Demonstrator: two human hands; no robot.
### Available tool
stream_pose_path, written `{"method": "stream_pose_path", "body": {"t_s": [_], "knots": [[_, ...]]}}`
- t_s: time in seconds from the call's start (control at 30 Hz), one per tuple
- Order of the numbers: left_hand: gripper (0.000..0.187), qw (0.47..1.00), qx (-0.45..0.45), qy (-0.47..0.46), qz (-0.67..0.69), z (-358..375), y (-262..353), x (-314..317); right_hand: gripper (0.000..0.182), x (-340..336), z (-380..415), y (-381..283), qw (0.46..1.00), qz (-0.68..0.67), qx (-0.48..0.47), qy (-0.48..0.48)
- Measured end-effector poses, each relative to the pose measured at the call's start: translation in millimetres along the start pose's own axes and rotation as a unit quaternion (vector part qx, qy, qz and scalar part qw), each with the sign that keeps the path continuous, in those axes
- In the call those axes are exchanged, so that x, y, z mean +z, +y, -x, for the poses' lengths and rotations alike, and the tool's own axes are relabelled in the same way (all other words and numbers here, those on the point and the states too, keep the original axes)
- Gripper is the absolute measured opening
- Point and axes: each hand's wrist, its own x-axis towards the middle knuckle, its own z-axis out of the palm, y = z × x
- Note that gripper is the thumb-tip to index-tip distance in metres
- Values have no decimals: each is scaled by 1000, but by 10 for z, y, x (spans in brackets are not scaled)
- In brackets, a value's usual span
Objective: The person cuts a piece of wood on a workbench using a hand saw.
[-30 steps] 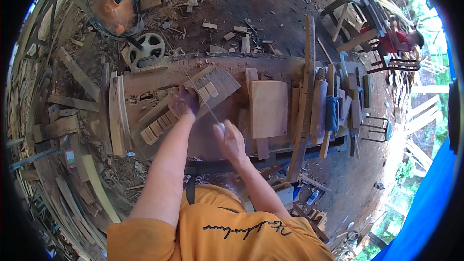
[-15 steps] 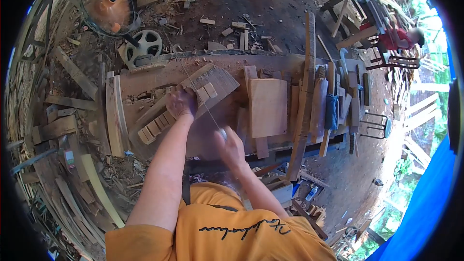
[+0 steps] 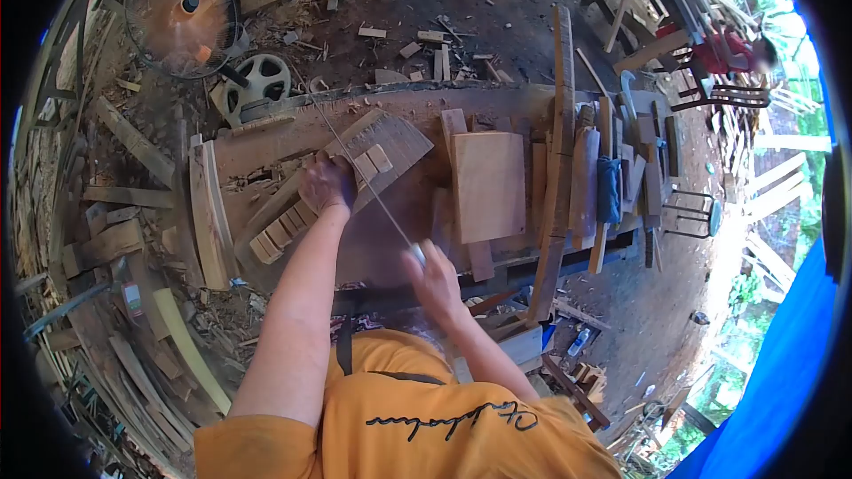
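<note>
My left hand (image 3: 327,183) is closed over a row of small pale wooden blocks or teeth, pressing it against a grey board (image 3: 404,144). One stretch of the row (image 3: 275,239) shows below the hand; two pale blocks (image 3: 374,160) show to its right. Pinched in my right hand (image 3: 435,279) is the pale handle of a long, thin, straight rod-like tool (image 3: 382,205). It slants up and left across the work, close beside my left hand. I cannot make out whether it is a file or a thin saw.
The workbench (image 3: 373,253) carries a flat wooden panel (image 3: 490,186), a long upright beam (image 3: 556,160) and several boards at the right. A caged fan (image 3: 182,13) and a wheel (image 3: 257,87) stand beyond. A person in red (image 3: 723,53) sits far right. Wood scraps (image 3: 435,36) litter the ground.
My right hand has drawn the thin tool a little back toward my body and to the right. My left hand stays on the blocks. The whole view has shifted slightly.
</note>
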Motion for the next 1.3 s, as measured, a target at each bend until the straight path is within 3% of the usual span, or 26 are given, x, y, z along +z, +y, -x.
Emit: {"method": "stream_pose_path", "body": {"t_s": [0.07,0.17,0.2,0.33,0.4,0.47,0.53,0.6,0.7,0.8,0.83,0.9,0.97,1.1,1.3], "knots": [[34,996,-49,-71,14,-30,-59,73,30,-153,534,286,999,4,38,-17],[36,999,-21,-33,11,-58,-167,256,29,-294,690,246,998,4,57,-37],[36,999,-20,-34,9,-47,-174,294,31,-211,557,231,996,-25,80,-30],[37,1000,-9,-19,-11,39,-28,-2,32,263,-469,-108,1000,8,-18,-2],[37,1000,5,-8,-10,9,0,-104,32,239,-418,-137,1000,-4,-22,4],[37,999,-4,-39,0,14,10,-120,32,31,-157,-125,1000,-6,-15,1],[37,999,-16,-44,13,0,11,-66,31,-67,419,291,999,26,-25,-15],[36,998,-34,-51,19,-3,-39,-3,31,-266,817,347,999,12,36,-34],[37,997,-25,-62,24,-35,-45,27,32,-108,495,194,997,-21,65,-36],[38,998,-13,-55,8,8,-102,54,33,197,-328,-101,1000,-15,11,-6],[37,999,11,-10,35,41,-153,77,33,243,-453,-128,1000,-6,2,-7],[36,996,46,33,70,14,-150,148,33,172,-276,-112,1000,-20,1,2],[34,999,-18,-29,16,18,64,-183,32,38,126,21,999,-31,21,-2],[32,999,5,-36,-10,-77,-151,197,32,-226,845,264,998,20,50,-38],[33,999,25,-5,-27,40,-80,41,34,202,-254,-68,1000,-8,4,9]]}}
